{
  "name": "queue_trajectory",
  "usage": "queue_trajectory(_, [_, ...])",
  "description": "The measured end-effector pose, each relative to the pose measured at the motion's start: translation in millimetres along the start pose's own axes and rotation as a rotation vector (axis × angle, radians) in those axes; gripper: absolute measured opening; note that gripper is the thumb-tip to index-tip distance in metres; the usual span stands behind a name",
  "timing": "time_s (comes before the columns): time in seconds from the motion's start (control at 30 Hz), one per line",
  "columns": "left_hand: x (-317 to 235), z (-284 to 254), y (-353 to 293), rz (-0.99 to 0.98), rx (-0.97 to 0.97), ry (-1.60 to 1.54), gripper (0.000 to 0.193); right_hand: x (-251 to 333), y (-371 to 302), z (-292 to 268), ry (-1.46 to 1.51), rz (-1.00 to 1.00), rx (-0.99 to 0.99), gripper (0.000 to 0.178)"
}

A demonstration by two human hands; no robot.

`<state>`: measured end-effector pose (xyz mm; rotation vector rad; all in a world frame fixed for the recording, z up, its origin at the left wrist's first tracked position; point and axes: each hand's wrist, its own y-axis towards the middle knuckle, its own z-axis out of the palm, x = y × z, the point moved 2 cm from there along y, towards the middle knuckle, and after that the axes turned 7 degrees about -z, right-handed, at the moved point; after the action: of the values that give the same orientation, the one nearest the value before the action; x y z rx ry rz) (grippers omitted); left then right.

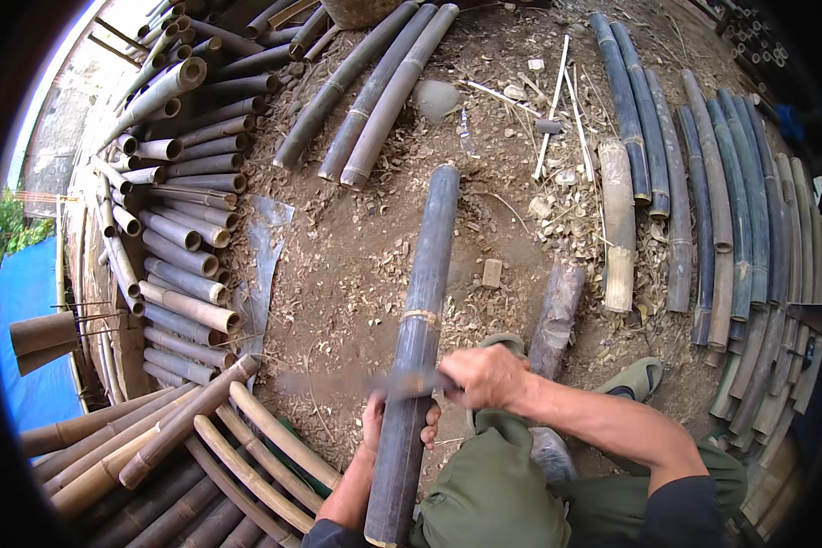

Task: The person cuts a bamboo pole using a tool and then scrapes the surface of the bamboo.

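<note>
The dark bamboo pole (416, 352), its long axis running from just past 12 to just past 6 o'clock, is clasped by the left hand (373, 423). From its 3 o'clock side, a blurred knife (411, 384), clenched in the right hand (486, 377), is held across it toward 9.

You wear a dark bluish-black top, its right sleeve (682, 513) and left sleeve (331, 536) ending above bare forearms; your right hand (489, 376) and left hand (373, 425) are bare too; your trousers (493, 493) are olive green, loosely folded, and your round-toed footwear (647, 376) is dull greenish
</note>
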<state>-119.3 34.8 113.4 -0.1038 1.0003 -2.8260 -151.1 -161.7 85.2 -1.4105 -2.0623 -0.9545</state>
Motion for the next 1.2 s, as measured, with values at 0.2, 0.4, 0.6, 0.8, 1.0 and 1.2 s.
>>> queue_trajectory(0.2, [-4,-5,-2,-0.013,0.118,-0.154,0.072,-14,8,6,-0.049,0.288,0.022,0.022])
queue_trajectory(0.4, [1,-2,-2,-0.012,0.141,-0.155,0.077,-49,5,2,-0.183,0.296,-0.085,0.013])
queue_trajectory(0.6, [8,-11,-2,0.036,0.069,-0.274,0.075,-24,2,16,-0.154,-0.111,-0.186,0.017])
queue_trajectory(0.8, [-13,-9,1,-0.054,0.25,-0.405,0.07,-27,2,28,-0.207,0.145,-0.22,0.016])
queue_trajectory(1.0, [-19,-11,-8,-0.086,0.253,-0.316,0.071,-82,-2,-2,-0.117,0.788,-0.204,0.021])
queue_trajectory(1.2, [-26,15,3,0.04,0.066,0.117,0.079,-105,-50,-5,-0.07,0.99,-0.294,0.067])
